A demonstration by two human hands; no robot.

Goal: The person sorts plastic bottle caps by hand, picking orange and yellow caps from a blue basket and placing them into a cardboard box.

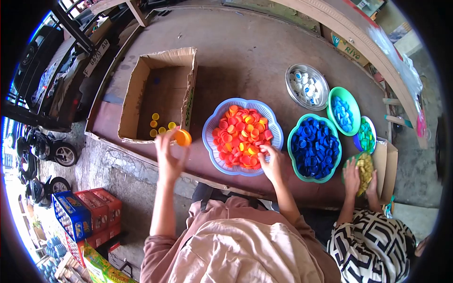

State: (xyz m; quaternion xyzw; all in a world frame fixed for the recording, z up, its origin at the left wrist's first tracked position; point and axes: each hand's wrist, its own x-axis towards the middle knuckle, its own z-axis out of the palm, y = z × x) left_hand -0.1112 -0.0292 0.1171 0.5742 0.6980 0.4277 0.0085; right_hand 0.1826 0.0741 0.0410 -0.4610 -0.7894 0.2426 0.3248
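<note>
My left hand (169, 158), slightly blurred, holds an orange bottle cap (182, 137) between fingers and thumb by the near right corner of an open cardboard box (125, 101). Several yellow caps (154, 124) lie on the box floor. My right hand (272, 166) reaches over the near right rim of a scalloped lilac basket (210, 152) heaped with red and orange caps (238, 137). Its fingertips are pinched together at the edge of the heap; whatever is between them is too small to make out.
Right of the basket stand a green basin of dark blue caps (314, 148), a metal bowl of white caps (306, 88), and bowls of light blue (342, 113) and green caps (365, 136). Another person's hands (351, 178) hold a container of yellowish pieces (364, 172). Crates (96, 212) stand on the floor.
</note>
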